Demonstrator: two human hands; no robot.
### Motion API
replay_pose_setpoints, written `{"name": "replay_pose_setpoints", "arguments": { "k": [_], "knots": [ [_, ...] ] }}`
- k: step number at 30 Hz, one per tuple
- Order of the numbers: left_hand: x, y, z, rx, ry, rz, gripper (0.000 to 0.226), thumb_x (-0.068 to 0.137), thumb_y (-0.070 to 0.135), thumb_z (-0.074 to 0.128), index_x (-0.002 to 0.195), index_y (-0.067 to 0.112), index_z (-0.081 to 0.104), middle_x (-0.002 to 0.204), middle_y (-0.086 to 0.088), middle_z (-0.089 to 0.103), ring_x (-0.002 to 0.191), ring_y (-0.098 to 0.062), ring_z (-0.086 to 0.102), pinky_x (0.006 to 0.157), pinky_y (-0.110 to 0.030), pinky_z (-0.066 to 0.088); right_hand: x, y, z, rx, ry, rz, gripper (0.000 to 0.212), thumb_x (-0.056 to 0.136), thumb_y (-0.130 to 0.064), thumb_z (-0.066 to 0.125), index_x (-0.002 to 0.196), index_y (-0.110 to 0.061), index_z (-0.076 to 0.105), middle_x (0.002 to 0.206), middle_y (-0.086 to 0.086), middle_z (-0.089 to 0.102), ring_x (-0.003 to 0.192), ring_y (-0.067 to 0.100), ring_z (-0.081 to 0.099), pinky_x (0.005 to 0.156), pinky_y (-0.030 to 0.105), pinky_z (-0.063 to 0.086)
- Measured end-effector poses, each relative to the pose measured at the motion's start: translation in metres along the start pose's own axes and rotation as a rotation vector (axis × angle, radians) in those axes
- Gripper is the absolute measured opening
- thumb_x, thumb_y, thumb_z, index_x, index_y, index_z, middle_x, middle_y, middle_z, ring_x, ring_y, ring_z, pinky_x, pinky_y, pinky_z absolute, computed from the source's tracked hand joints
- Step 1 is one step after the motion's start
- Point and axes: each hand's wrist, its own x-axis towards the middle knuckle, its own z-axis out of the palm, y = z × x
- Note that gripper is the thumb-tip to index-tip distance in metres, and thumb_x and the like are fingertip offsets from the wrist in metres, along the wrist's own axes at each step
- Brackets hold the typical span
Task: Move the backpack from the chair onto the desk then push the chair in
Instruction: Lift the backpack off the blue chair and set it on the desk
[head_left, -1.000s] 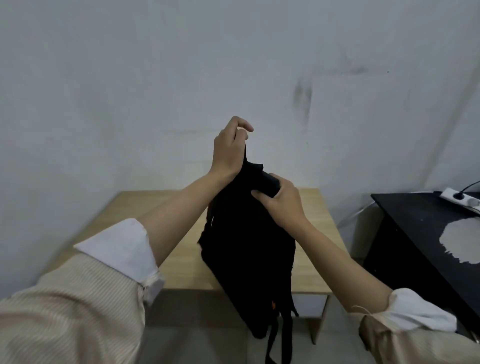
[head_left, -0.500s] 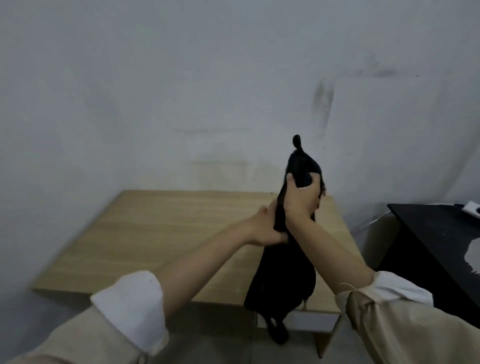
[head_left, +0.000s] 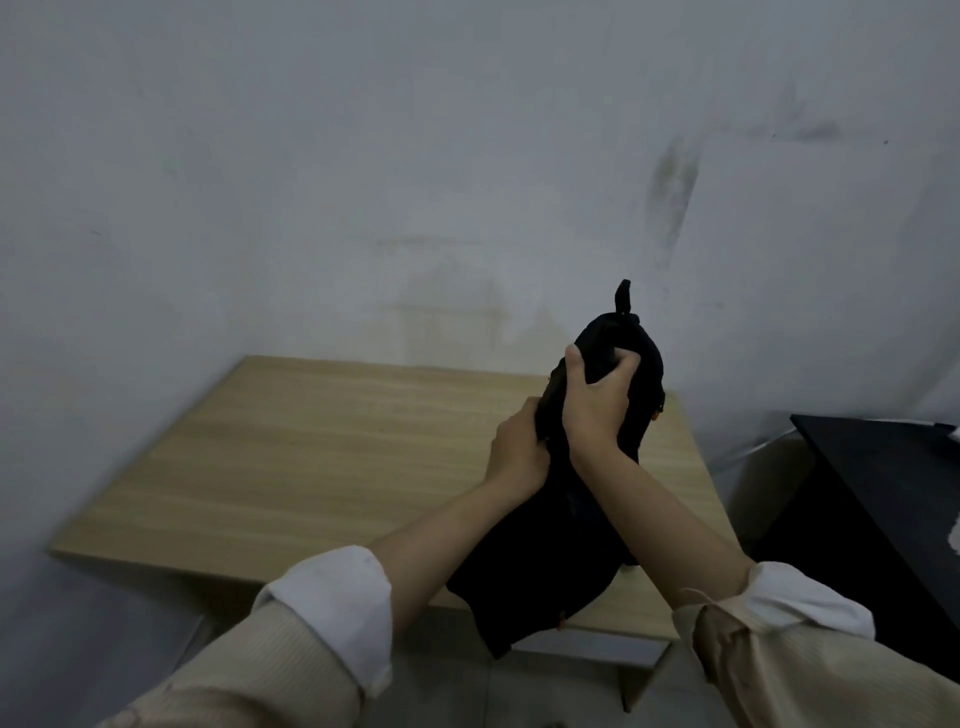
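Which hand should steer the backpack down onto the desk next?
Right, probably. The right hand has a full grip near the top of the backpack, so it controls the lean. The left hand only holds the side edge. The bag's bottom overhangs the near edge of the desk.

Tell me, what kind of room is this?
Probably a plain study or work room. There's a wooden desk pushed against a bare, scuffed wall, and a black table beside it. Someone's holding a black backpack over the desk.
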Motion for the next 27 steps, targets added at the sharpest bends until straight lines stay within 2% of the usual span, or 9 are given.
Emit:
{"name": "replay_pose_setpoints", "arguments": {
  "k": [4, 7, 10, 13, 17, 21, 24, 26, 27],
  "knots": [
    [0.029, -0.011, 0.000, -0.089, 0.108, -0.068, 0.029, 0.088, 0.003, 0.043, 0.113, 0.012, 0.056, 0.106, -0.014, 0.067, 0.093, -0.029, 0.062, 0.073, -0.031, 0.047, 0.032, 0.026, -0.017, -0.079, -0.235, -0.303, 0.038, 0.091, -0.046, 0.050, 0.116, -0.018, 0.044, 0.086, 0.000, 0.054, 0.078, 0.008, 0.054, 0.073, 0.023, 0.043],
    [0.047, -0.024, -0.004, -0.174, 0.090, -0.097, 0.034, 0.087, 0.000, 0.045, 0.113, 0.017, 0.058, 0.104, -0.005, 0.066, 0.094, -0.021, 0.059, 0.076, -0.025, 0.041, 0.071, 0.065, -0.043, -0.269, -0.192, -0.401, 0.036, 0.093, -0.042, 0.048, 0.122, -0.021, 0.044, 0.109, 0.001, 0.052, 0.101, 0.017, 0.052, 0.089, 0.033, 0.044],
    [0.066, -0.035, -0.011, -0.264, 0.080, -0.118, 0.047, 0.081, -0.007, 0.046, 0.112, 0.023, 0.062, 0.104, 0.002, 0.066, 0.098, -0.018, 0.060, 0.081, -0.026, 0.044, 0.100, 0.116, -0.068, -0.358, -0.105, -0.121, 0.051, 0.091, -0.047, 0.049, 0.131, -0.019, 0.036, 0.124, 0.007, 0.046, 0.112, 0.026, 0.049, 0.094, 0.047, 0.045],
    [0.091, -0.045, -0.013, -0.384, 0.102, -0.180, 0.049, 0.078, -0.012, 0.046, 0.105, 0.024, 0.065, 0.104, -0.005, 0.069, 0.099, -0.024, 0.063, 0.084, -0.033, 0.050, 0.108, 0.153, -0.083, -0.310, -0.308, 0.193, 0.069, 0.087, -0.053, 0.053, 0.140, -0.019, 0.025, 0.131, 0.012, 0.048, 0.114, 0.027, 0.051, 0.087, 0.038, 0.044],
    [0.119, -0.044, -0.010, -0.476, 0.108, -0.258, 0.037, 0.079, -0.015, 0.043, 0.084, 0.014, 0.067, 0.083, -0.007, 0.068, 0.081, -0.028, 0.064, 0.068, -0.033, 0.049, 0.104, 0.187, -0.081, -0.104, -0.486, 0.469, 0.079, 0.079, -0.053, 0.063, 0.141, -0.024, 0.025, 0.129, 0.003, 0.050, 0.111, 0.020, 0.052, 0.094, 0.037, 0.044],
    [0.139, -0.037, -0.010, -0.516, 0.099, -0.308, 0.036, 0.080, -0.014, 0.040, 0.077, 0.014, 0.064, 0.076, -0.008, 0.065, 0.072, -0.027, 0.061, 0.062, -0.031, 0.049, 0.111, 0.204, -0.066, -0.159, -0.496, 0.441, 0.065, 0.078, -0.061, 0.061, 0.131, -0.026, 0.046, 0.123, -0.005, 0.059, 0.110, 0.018, 0.056, 0.098, 0.042, 0.046],
    [0.158, -0.030, -0.011, -0.521, 0.107, -0.409, 0.035, 0.081, -0.011, 0.035, 0.079, 0.013, 0.060, 0.076, -0.011, 0.062, 0.071, -0.029, 0.059, 0.060, -0.032, 0.049, 0.128, 0.192, -0.058, -0.204, -0.443, 0.364, 0.046, 0.089, -0.052, 0.050, 0.101, -0.011, 0.064, 0.095, 0.008, 0.070, 0.086, 0.025, 0.065, 0.079, 0.044, 0.053],
    [0.176, -0.027, -0.015, -0.507, 0.101, -0.552, 0.028, 0.082, -0.007, 0.036, 0.077, 0.011, 0.057, 0.074, -0.012, 0.059, 0.065, -0.028, 0.055, 0.057, -0.031, 0.046, 0.141, 0.180, -0.056, -0.227, -0.432, 0.334, 0.049, 0.093, -0.046, 0.046, 0.070, -0.004, 0.051, 0.065, 0.014, 0.061, 0.060, 0.027, 0.057, 0.059, 0.038, 0.042],
    [0.186, -0.025, -0.018, -0.500, 0.080, -0.628, 0.024, 0.082, -0.004, 0.037, 0.075, 0.009, 0.056, 0.072, -0.013, 0.058, 0.063, -0.029, 0.054, 0.055, -0.032, 0.044, 0.148, 0.176, -0.056, -0.241, -0.427, 0.315, 0.047, 0.094, -0.044, 0.045, 0.065, -0.007, 0.046, 0.059, 0.015, 0.054, 0.055, 0.026, 0.052, 0.055, 0.035, 0.037]
  ]
}}
